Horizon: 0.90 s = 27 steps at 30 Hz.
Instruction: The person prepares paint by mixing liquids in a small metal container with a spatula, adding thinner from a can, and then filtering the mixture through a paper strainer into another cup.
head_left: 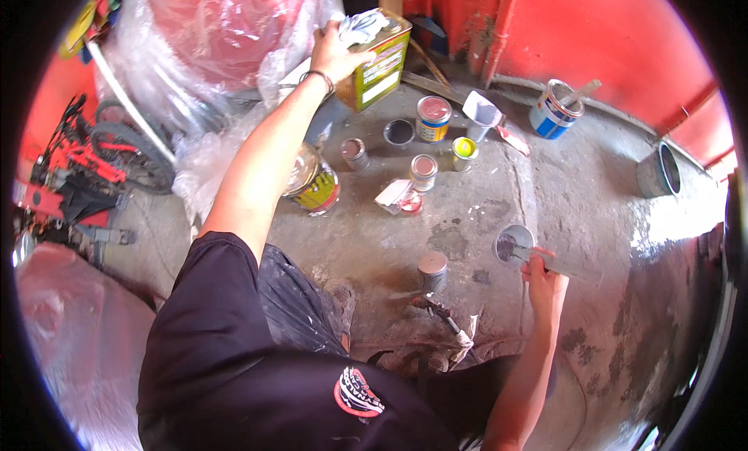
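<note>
My left hand [335,55] reaches far forward to a tall rectangular green and yellow tin [380,71]. It grips a crumpled white rag [363,26] at the tin's top, with the thumb along the near side. Closer in and to the right, my right hand [544,283] is closed around a clear flat stirring stick [567,269]. That stick's end dips into a mixing cup [515,234] with dark greyish liquid at the bottom. A grey-lidded can [432,270] stands left of the cup, and a spray gun [441,314] lies nearer to me.
Several paint cans, among them a pink-topped one [433,118] and a yellow-topped one [464,152], stand on the concrete floor. A blue and white can [555,110] and a dark bucket [659,170] are by the red wall. Plastic sheeting [226,54] and a bicycle [117,151] are left.
</note>
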{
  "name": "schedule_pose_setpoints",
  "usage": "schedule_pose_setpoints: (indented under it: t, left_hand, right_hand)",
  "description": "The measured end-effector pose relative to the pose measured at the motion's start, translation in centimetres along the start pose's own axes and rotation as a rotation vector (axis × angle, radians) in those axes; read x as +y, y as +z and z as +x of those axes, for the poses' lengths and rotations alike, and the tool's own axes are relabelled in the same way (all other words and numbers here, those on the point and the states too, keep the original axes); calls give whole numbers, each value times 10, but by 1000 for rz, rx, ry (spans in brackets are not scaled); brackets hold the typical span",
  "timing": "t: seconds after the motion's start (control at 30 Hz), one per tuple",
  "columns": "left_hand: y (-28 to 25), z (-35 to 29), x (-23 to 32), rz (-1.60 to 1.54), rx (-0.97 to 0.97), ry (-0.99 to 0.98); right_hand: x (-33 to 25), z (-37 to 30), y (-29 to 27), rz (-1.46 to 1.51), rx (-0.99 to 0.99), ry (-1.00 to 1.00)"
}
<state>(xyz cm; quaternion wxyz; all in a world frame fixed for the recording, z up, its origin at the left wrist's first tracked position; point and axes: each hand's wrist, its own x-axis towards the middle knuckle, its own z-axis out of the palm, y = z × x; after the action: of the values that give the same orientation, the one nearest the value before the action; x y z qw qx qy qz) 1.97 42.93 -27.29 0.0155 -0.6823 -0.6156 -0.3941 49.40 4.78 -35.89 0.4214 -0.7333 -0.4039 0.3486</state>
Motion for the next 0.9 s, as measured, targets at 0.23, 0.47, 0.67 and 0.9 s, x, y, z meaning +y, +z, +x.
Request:
schedule_pose_setpoints:
  t: [0.23, 0.47, 0.67, 0.9]
  left_hand:
    - [93, -61, -108, -106, -106, -124]
    - [61, -26, -196, 91, -609, -159]
    - [35, 5, -120, 237, -585, -97]
    - [40, -134, 84, -854, -422, 247]
  right_hand:
    - [-71, -103, -21, 3, 198, 146]
    - [-93, -147, -9, 99, 220, 179]
    - [-105, -133, -12, 3, 111, 120]
    - [-140, -110, -10, 68, 170, 50]
